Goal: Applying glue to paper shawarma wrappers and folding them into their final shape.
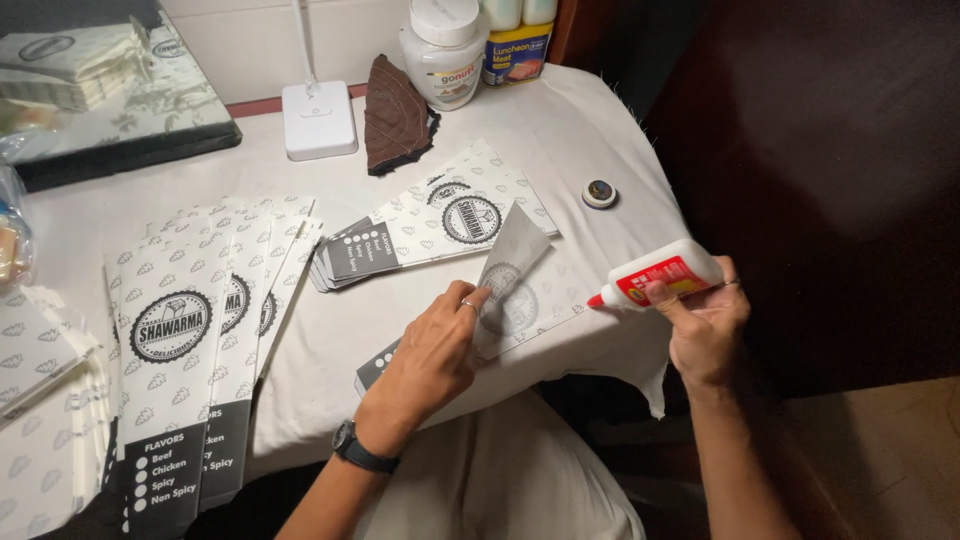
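Observation:
My left hand [432, 350], with a ring and a black wristwatch, presses on a printed white paper sleeve [520, 290] lying near the table's front edge and lifts its folded flap upward. My right hand [705, 325] grips a white glue bottle [660, 277] with a red label, its red tip aimed left at the sleeve's right edge without clearly touching it. A stack of the same patterned sleeves [440, 225] lies just behind, and another fanned pile [200, 330] is spread at the left.
A white cloth covers the table [400, 340]. At the back stand a white lamp base [318, 120], a folded brown cloth [395, 112], a white jar [443, 55] and a can [515, 52]. A small round cap [599, 193] lies right. A dark tray [120, 130] sits at back left.

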